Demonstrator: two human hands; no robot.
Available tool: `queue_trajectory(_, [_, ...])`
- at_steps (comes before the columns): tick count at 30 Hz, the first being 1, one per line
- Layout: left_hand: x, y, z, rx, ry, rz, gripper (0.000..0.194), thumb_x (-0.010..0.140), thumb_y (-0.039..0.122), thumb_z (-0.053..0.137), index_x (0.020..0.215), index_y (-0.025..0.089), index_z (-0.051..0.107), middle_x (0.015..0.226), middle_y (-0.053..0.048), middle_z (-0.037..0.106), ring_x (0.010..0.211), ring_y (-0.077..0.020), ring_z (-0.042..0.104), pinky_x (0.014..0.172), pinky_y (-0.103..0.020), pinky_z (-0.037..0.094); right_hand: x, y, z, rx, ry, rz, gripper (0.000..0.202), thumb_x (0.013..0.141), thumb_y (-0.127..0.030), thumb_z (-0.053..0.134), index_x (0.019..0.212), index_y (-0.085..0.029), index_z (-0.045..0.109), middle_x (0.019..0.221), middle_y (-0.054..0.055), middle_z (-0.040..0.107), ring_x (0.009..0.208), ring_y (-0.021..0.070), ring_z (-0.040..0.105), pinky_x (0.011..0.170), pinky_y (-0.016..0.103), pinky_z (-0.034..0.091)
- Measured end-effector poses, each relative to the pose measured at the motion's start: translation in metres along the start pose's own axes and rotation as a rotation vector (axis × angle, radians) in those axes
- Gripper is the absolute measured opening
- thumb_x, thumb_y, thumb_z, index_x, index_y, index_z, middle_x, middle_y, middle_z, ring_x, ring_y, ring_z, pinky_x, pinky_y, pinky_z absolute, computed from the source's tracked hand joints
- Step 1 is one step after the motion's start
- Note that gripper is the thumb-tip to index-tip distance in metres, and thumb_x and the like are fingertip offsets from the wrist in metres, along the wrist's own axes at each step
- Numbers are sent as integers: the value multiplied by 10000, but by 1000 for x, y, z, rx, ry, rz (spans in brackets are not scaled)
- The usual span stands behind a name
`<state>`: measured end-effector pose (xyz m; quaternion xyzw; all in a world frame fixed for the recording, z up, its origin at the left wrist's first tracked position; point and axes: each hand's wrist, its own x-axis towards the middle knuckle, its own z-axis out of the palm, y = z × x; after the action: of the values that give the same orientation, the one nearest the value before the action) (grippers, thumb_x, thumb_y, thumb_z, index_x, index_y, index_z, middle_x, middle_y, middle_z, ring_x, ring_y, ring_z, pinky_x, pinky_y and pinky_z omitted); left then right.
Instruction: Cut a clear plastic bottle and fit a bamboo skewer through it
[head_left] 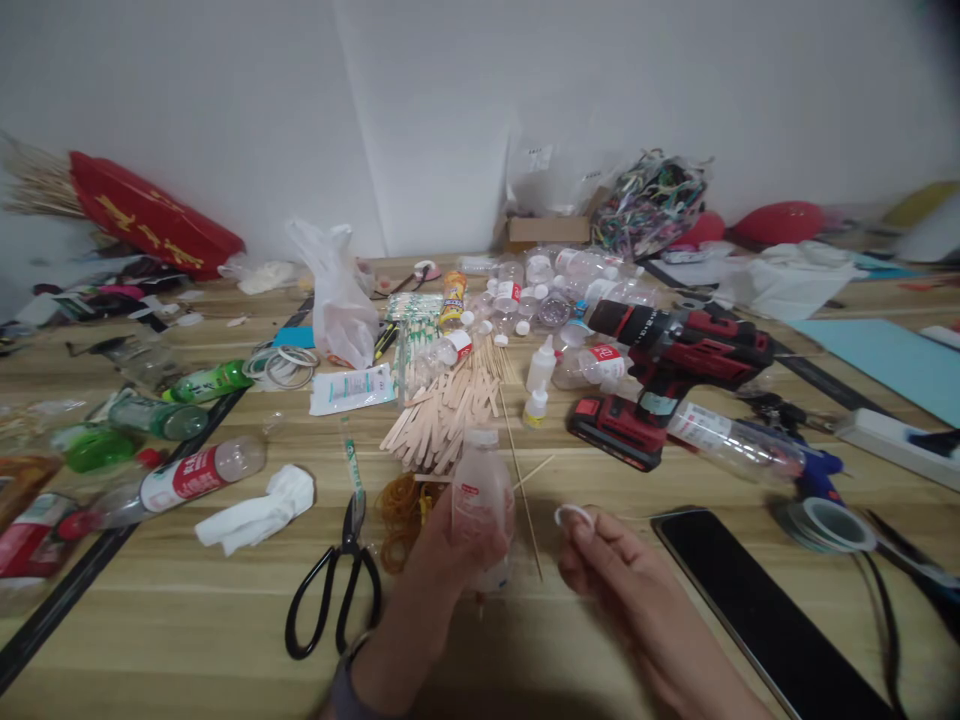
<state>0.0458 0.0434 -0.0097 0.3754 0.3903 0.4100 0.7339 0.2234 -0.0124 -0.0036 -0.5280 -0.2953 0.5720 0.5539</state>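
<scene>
Over the table [225, 620], my left hand [442, 568] is wrapped around the bottle [480, 480], neck up. To its right, my right hand [611, 562] pinches a white ring [573, 509], perhaps a cap; blur leaves me unsure. Both are already in hand, but apart from each other.

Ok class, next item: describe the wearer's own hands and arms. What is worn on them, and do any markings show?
Both hands are ungloved. At the left hand's wrist is a greyish-purple band or cuff; blur hides which. The right hand and its visible forearm show no sleeve or watch. No clear markings appear on either.
</scene>
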Motion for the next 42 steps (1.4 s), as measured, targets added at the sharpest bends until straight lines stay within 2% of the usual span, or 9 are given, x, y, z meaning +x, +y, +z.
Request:
queue_trajectory(10, [-1,4,8,-5,-51,-52,558,580,457,936,1030,196,734,893,-53,722,840,-232,631,793,-339,453,9,3,8,35,-169,15,504,780,-642,804,737,-176,619,635,-15,532,588,104,400,573,252,310])
queue_trajectory(15, [0,6,4,13,50,-25,565,543,447,951,1030,229,766,949,-48,745,912,-240,650,841,-333,479,8,-10,-10,124,43,77,556,636,-630,902,670,-166,598,560,-21,500,497,72,348,487,229,247])
queue_trajectory(19, [6,1,-4,20,95,-1,604,505,458,958,1028,219,772,940,-58,753,901,-266,654,817,-351,480,10,-28,-54,239,324,94,576,429,-520,994,667,-180,595,503,-72,376,446,51,244,419,219,240])
queue_trajectory(22, [9,-4,-9,31,133,-2,653,488,500,953,1036,204,759,930,-70,745,904,-288,655,817,-375,482,11,-40,-91,429,533,-41,522,469,-329,969,642,-200,494,532,-93,307,459,48,207,407,199,283])
queue_trajectory(25, [8,-4,-8,34,134,21,634,527,502,942,1060,216,749,967,-70,744,938,-287,652,849,-379,480,9,-45,-109,490,650,-192,407,593,-260,870,659,-206,472,563,-77,340,482,59,253,441,186,338])
queue_trajectory(28, [5,-1,-1,50,84,2,613,538,512,939,1048,228,753,935,-55,734,902,-268,644,819,-354,471,9,-41,-98,432,657,-130,410,558,-316,877,640,-207,491,553,-67,361,480,65,255,436,200,339])
queue_trajectory(33, [1,2,8,40,53,-35,631,528,520,947,1050,232,743,974,-62,730,921,-262,641,838,-356,474,13,-24,-46,215,475,-31,566,436,-554,955,616,-198,553,530,-53,403,480,73,294,421,225,280])
queue_trajectory(37, [1,1,11,25,27,-50,639,526,504,953,1060,220,747,941,-55,725,876,-226,634,823,-336,473,11,-17,-18,85,293,-4,609,508,-674,915,609,-184,567,515,-32,443,486,78,313,468,237,279])
queue_trajectory(42, [1,2,15,8,-6,-51,551,567,452,939,1044,244,761,918,-34,737,842,-214,643,790,-321,475,11,-8,-7,34,83,24,544,689,-677,839,733,-169,648,557,-27,457,514,89,324,514,241,262])
